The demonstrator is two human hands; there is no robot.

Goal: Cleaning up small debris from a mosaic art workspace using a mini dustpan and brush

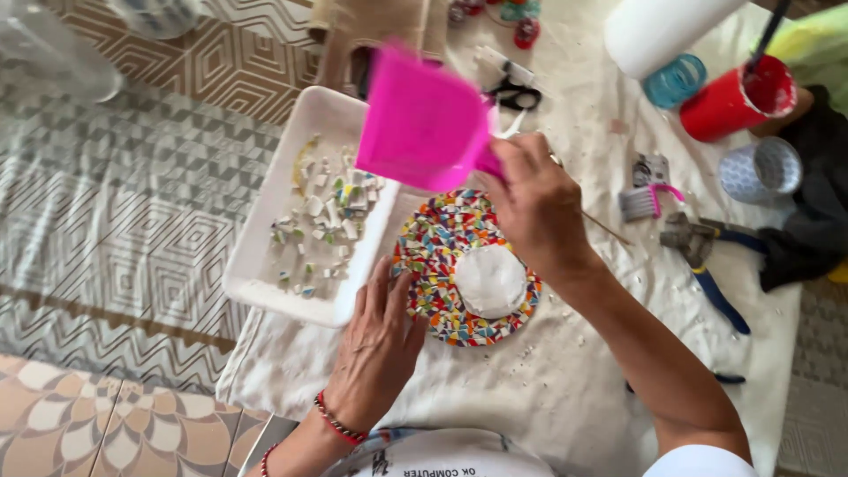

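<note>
My right hand (534, 205) grips the handle of a bright pink plastic scoop (424, 119), held tilted above a white rectangular tray (265, 265) that holds several small white and coloured tile pieces. My left hand (378, 344) rests flat with fingers apart on the white cloth, touching the near-left edge of a round mosaic disc (433, 247). The disc is covered in small coloured tile chips and has a plain white circle (490, 281) in its middle. The scoop's inside is turned away from me.
On the white cloth (548, 380) to the right lie blue-handled nippers (707, 265), a small brush (649, 199), black scissors (517, 93), a red cup (738, 97), a blue-lidded jar (676, 79) and a patterned cup (760, 170). Patterned floor tiles (115, 221) lie left.
</note>
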